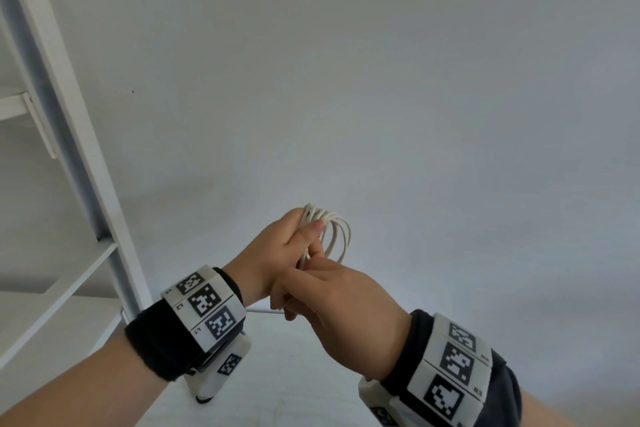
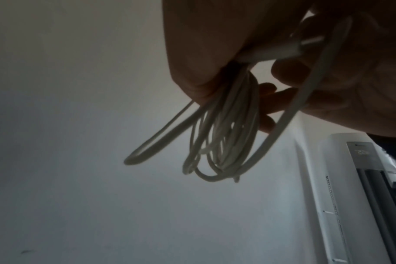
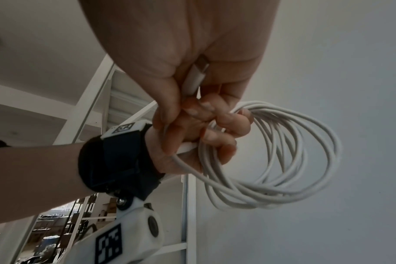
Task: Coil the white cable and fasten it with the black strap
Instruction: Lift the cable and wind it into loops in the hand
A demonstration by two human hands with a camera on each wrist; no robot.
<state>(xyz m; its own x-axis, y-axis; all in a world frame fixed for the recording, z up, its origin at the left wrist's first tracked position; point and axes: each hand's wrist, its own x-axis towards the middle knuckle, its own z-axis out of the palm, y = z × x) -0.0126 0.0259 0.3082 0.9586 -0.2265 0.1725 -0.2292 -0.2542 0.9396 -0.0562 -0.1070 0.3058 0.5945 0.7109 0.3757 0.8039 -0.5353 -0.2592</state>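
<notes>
The white cable is wound into a coil of several loops, held up in the air in front of a pale wall. My left hand grips the coil at its near side, thumb pressed over the bunched strands. My right hand, just below and touching the left, pinches the cable's loose end. In the right wrist view the white plug lies between my right thumb and fingers, and the left fingers curl round the coil. The left wrist view shows the loops hanging under the hand. No black strap is visible.
A white shelf frame stands at the left, close to my left forearm. A white surface lies below the hands. A tall white air-conditioner unit shows at the right of the left wrist view.
</notes>
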